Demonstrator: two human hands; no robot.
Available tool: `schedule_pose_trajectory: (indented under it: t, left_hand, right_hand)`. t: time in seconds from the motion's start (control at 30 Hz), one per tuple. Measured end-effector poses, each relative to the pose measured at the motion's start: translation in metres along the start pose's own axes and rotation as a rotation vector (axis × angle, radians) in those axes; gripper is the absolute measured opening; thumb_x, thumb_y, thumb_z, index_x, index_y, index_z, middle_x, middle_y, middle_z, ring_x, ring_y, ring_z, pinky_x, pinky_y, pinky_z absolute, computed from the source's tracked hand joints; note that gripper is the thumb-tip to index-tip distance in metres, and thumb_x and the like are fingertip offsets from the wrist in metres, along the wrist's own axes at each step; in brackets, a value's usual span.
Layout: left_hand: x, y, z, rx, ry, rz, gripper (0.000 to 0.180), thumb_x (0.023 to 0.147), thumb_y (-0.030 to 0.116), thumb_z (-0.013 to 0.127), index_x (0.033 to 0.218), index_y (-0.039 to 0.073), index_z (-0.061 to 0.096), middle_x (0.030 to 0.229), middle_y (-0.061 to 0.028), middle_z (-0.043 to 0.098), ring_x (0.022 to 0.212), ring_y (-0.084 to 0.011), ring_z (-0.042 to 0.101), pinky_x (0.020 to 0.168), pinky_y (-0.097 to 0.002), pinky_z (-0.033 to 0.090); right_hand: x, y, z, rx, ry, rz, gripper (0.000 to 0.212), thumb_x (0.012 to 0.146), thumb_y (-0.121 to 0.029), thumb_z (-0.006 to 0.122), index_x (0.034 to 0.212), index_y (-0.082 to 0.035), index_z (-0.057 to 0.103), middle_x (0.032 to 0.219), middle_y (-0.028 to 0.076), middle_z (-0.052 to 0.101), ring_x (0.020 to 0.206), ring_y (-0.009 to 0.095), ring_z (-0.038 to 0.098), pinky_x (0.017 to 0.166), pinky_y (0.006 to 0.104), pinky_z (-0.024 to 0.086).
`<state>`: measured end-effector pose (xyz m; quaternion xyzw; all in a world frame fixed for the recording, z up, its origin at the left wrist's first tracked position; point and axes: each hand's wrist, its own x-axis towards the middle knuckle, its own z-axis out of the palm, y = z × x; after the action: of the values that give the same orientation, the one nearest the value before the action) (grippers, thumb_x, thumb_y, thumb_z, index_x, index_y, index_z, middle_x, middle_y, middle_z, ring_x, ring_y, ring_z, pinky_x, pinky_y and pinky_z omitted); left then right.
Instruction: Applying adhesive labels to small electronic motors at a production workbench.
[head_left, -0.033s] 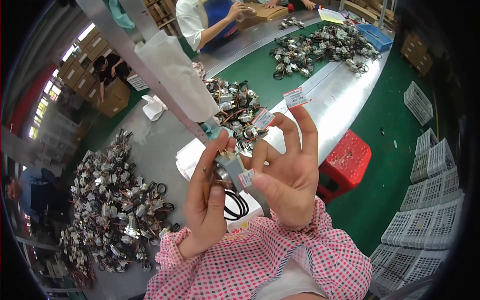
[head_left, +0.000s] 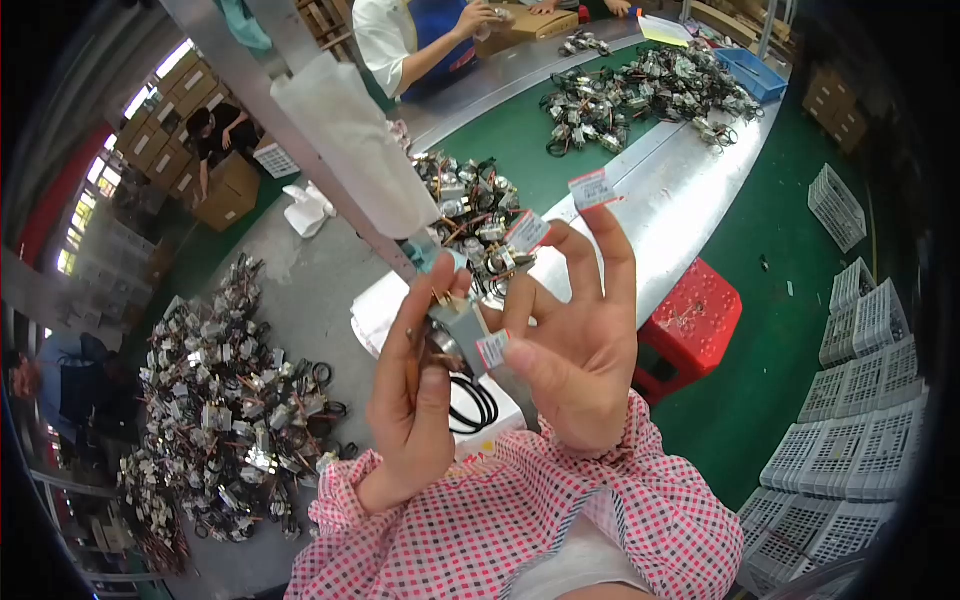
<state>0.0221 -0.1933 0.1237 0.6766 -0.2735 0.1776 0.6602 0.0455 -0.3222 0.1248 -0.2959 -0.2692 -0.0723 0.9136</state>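
My left hand point(head_left: 412, 430) grips a small electrical part point(head_left: 463, 330) with a grey box-shaped body, a round metal piece and brass-coloured prongs. Looped black cable point(head_left: 478, 405) hangs below it. The thumb of my right hand point(head_left: 592, 365) is at a small white-and-red label point(head_left: 493, 350), which lies against the part's grey side. A second label point(head_left: 528, 231) clings to one of my raised right fingertips, and a third label point(head_left: 593, 188) to another. The index finger bends in beside the part, its tip partly hidden.
A large heap of similar parts point(head_left: 235, 410) covers the left table; more piles lie beyond my hands point(head_left: 470, 205) and at the far right point(head_left: 650, 90). A metal post point(head_left: 310, 150) with a white bag rises close ahead. A red stool point(head_left: 695, 315) and grey crates point(head_left: 850, 430) stand right.
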Motion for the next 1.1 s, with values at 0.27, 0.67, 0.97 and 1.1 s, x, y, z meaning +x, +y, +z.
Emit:
schedule_pose_trajectory:
  t: [0.27,0.67,0.97,1.1]
  left_hand:
    - [0.0002,0.0017,0.002,0.013,-0.008,0.048,0.051,0.085,-0.004,0.027,0.135,-0.007,0.018,0.14,-0.0215,0.024,0.126,-0.03,0.034,0.096,-0.0343,0.037]
    - [-0.0014,0.0041,-0.0002,0.028,-0.02,0.029,0.054,0.082,-0.008,0.024,0.135,-0.007,0.02,0.14,-0.022,0.025,0.126,-0.0317,0.034,0.097,-0.0344,0.036]
    - [-0.003,0.0016,0.0007,-0.001,0.008,0.008,0.053,0.082,-0.009,0.025,0.135,-0.007,0.02,0.14,-0.0219,0.025,0.126,-0.0306,0.034,0.095,-0.0331,0.038]
    - [-0.0019,0.0016,0.0005,0.008,0.008,-0.005,0.053,0.082,-0.009,0.025,0.135,-0.007,0.021,0.14,-0.0218,0.025,0.126,-0.0307,0.034,0.095,-0.0326,0.038]
  right_hand:
    - [-0.002,0.0001,0.0094,-0.039,0.042,-0.047,0.087,0.07,0.015,0.057,0.136,-0.012,0.007,0.124,0.009,0.026,0.078,0.016,0.052,0.095,0.0451,0.04]
    - [-0.0024,0.0013,0.0093,-0.115,0.008,-0.088,0.086,0.07,0.016,0.056,0.135,-0.009,0.006,0.123,0.011,0.025,0.077,0.015,0.052,0.094,0.0444,0.041]
    - [-0.0027,0.0015,0.0106,-0.148,0.007,-0.081,0.086,0.07,0.015,0.056,0.135,-0.008,0.006,0.122,0.013,0.025,0.077,0.015,0.052,0.089,0.0404,0.045]
    - [-0.0015,0.004,0.0085,-0.129,0.012,-0.088,0.085,0.07,0.015,0.056,0.135,-0.007,0.007,0.122,0.012,0.025,0.077,0.015,0.052,0.091,0.0417,0.043]
